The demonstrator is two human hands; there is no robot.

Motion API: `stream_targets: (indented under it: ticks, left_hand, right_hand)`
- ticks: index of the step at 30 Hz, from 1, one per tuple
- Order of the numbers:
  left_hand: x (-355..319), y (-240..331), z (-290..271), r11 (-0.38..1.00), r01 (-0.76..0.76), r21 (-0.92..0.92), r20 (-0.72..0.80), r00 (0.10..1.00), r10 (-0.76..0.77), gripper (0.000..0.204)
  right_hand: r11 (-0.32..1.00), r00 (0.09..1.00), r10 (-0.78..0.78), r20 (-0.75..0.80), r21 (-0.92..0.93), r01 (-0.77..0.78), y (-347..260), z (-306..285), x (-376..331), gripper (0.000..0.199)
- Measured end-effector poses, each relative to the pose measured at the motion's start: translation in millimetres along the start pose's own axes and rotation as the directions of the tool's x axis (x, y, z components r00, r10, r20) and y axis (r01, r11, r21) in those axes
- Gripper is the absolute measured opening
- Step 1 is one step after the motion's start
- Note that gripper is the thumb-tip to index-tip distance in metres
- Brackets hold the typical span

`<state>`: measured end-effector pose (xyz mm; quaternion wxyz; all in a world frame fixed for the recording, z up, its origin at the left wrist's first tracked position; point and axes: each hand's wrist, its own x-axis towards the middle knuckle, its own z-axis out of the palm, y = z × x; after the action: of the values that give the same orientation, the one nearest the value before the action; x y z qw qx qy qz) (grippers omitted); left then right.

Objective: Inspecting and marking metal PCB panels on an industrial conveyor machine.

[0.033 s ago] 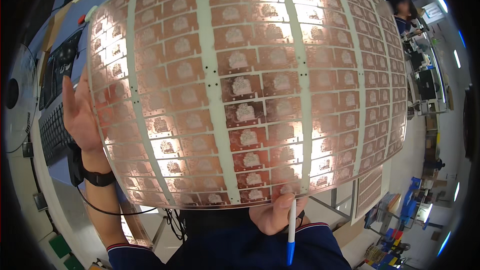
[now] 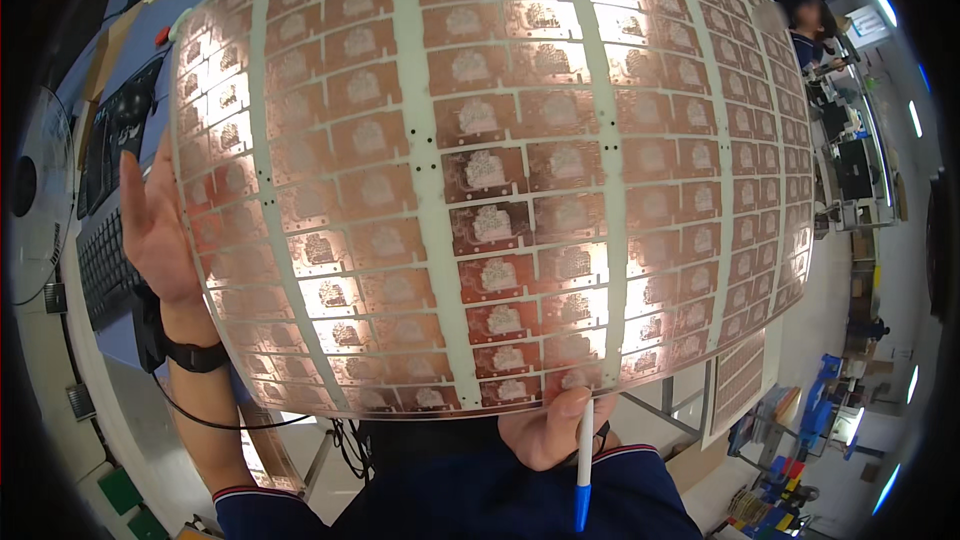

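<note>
A large copper-coloured circuit board panel [image 2: 432, 215] fills the middle of the head view, with rows of small boards split by pale strips. My left hand [image 2: 165, 245] supports its left edge; the palm faces up, the thumb stands out from the edge, and the other fingers are partly hidden behind the panel. At the bottom edge, my right hand [image 2: 540, 437] grips the panel with the thumb on its front face. That hand also holds a white pen [image 2: 584, 450], blue end pointing down. Bright glare lies over parts of the copper.
Left of the panel, a black keyboard [image 2: 112, 250] rests on a blue desk. A black cable [image 2: 215, 427] runs from my left wristband [image 2: 197, 356]. Another patterned panel [image 2: 738, 380] stands at the lower right. A person [image 2: 805, 20] is at the far right, near benches.
The panel has tilted very slightly, its upper left edge shifting a little left. My left hand has moved slightly left with it. The right hand and pen look nearly still.
</note>
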<state>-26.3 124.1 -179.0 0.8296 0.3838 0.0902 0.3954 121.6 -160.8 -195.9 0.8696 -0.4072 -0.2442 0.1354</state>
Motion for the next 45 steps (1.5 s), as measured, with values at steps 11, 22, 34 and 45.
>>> stream_targets:
  ticks: [11,22,34,45]
  left_hand:
    - [7.8,1.8,12.4,1.0,-0.002,0.026,0.012,1.0,0.001,0.073]
    - [-1.8,-11.3,-28.4,0.759,-0.369,0.536,0.102,0.921,0.376,0.045]
    - [-4.8,-7.9,-33.9,0.837,-0.238,0.492,-0.112,0.937,0.332,0.04]
    - [2.9,-2.3,-50.5,0.915,-0.196,0.354,-0.217,0.934,0.284,0.058]
  right_hand:
    - [0.993,0.998,-0.048,-0.034,0.104,0.051,4.2,-1.6,1.6,0.04]
    - [0.989,0.993,0.09,-0.077,-0.114,-0.098,-4.1,-12.3,7.5,0.059]
    - [0.98,0.987,0.158,-0.027,-0.119,-0.16,-6.1,-15.2,10.7,0.058]
    - [0.921,0.928,0.341,-0.152,-0.145,-0.362,-12.8,-2.4,9.3,0.045]
